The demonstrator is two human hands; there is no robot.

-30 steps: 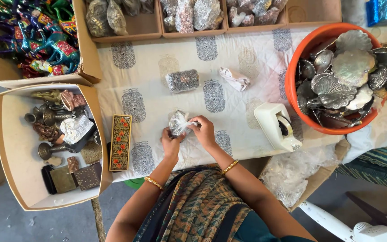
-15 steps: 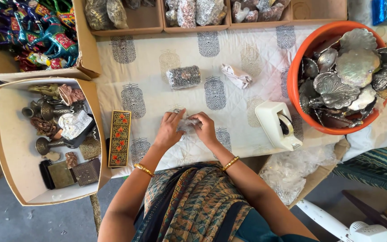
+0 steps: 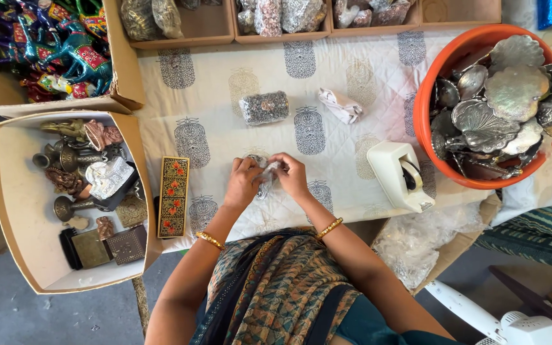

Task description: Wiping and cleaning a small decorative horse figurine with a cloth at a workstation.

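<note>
Clear crinkly plastic wrap around a small silvery object [image 3: 267, 177] sits pinched between both my hands over the near edge of the cream quilted tablecloth with printed motifs [image 3: 365, 89]. My left hand [image 3: 244, 182] closes its fingers on the bundle's left side, and my right hand [image 3: 291, 176] grips its right side, fingertips meeting at the wrap. Just left of my left hand lies a long painted box with red flowers [image 3: 174, 197]. Farther up the cloth rests a silver filigree oblong box [image 3: 264, 107], with a folded white cloth piece [image 3: 340, 105] beside it. To my right stands a white tape dispenser [image 3: 400, 176], touching an orange tub of silvery shell-shaped dishes [image 3: 426, 102]. At far left, an open cardboard box of brass trinkets [image 3: 14, 211] sits.
</note>
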